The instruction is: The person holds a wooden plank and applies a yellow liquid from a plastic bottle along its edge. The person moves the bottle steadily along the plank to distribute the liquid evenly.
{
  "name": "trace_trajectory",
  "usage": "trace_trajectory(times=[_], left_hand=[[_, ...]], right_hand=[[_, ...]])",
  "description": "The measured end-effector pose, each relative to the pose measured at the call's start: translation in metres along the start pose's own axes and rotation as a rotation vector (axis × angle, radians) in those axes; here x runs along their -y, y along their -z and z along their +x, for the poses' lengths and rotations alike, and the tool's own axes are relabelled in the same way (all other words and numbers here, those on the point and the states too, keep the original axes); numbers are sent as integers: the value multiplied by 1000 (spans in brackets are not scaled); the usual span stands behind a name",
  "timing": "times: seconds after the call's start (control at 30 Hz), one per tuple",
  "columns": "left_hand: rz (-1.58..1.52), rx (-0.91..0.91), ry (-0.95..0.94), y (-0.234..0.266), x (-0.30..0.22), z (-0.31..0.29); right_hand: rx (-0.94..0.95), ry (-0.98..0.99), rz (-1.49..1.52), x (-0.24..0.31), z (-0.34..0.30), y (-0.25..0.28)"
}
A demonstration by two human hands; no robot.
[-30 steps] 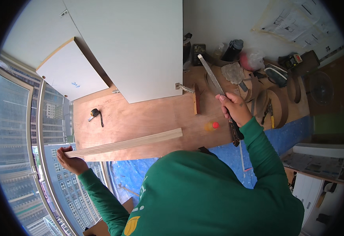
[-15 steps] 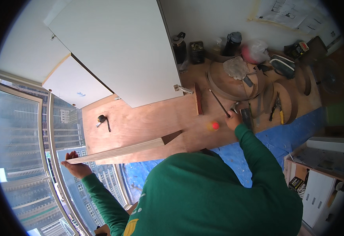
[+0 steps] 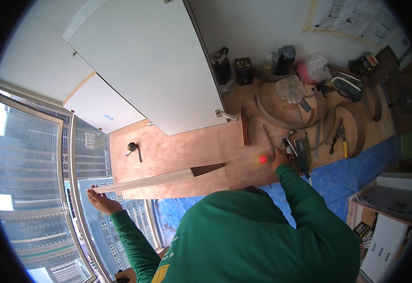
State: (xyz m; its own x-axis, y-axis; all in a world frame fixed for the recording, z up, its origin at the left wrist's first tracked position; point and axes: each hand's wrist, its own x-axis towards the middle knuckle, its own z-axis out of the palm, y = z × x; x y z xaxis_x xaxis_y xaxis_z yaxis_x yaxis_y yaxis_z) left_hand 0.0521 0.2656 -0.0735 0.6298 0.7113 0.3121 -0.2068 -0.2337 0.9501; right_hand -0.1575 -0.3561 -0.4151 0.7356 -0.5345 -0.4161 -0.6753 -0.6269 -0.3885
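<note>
My left hand (image 3: 103,203) is closed on the outer end of a long plywood strip (image 3: 144,180), its pale layered edge facing up, held at the near left of the workbench. The strip's other end reaches the middle of the bench, beside a dark wedge-shaped patch. My right hand (image 3: 280,159) rests low at the bench's near right, its fingers at the lower end of a thin rod-like tool (image 3: 267,138); the fingertips are partly hidden. Just left of that hand is a small red round object (image 3: 262,159). A claw hammer (image 3: 288,137) lies to its right.
Coiled edging strips (image 3: 281,123), pliers (image 3: 340,139) and a pouch (image 3: 347,86) crowd the right of the plywood bench (image 3: 168,146). A tape measure (image 3: 132,147) lies left. White cabinet panels (image 3: 144,66) overhang the back; a window (image 3: 31,188) stands left.
My right hand has drawn nearer to me with the rod-like tool, whose visible part is shorter. The hammer shows more fully beside it. My left hand still holds the strip; the whole view has shifted slightly.
</note>
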Motion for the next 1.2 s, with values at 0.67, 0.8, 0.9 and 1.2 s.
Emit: trace_trajectory(times=[0.67, 0.8, 0.9, 1.2], left_hand=[[133, -108, -116, -3, -3, -4], [112, -100, -121, 0, 0, -2], [103, -78, -95, 2, 3, 1], [618, 102, -586, 15, -15, 13]], right_hand=[[-77, -20, 269, -21, -25, 48], [-111, 66, 195, -32, -40, 40], [-199, 311, 47, -38, -47, 38], [757, -33, 417, 11, -88, 78]])
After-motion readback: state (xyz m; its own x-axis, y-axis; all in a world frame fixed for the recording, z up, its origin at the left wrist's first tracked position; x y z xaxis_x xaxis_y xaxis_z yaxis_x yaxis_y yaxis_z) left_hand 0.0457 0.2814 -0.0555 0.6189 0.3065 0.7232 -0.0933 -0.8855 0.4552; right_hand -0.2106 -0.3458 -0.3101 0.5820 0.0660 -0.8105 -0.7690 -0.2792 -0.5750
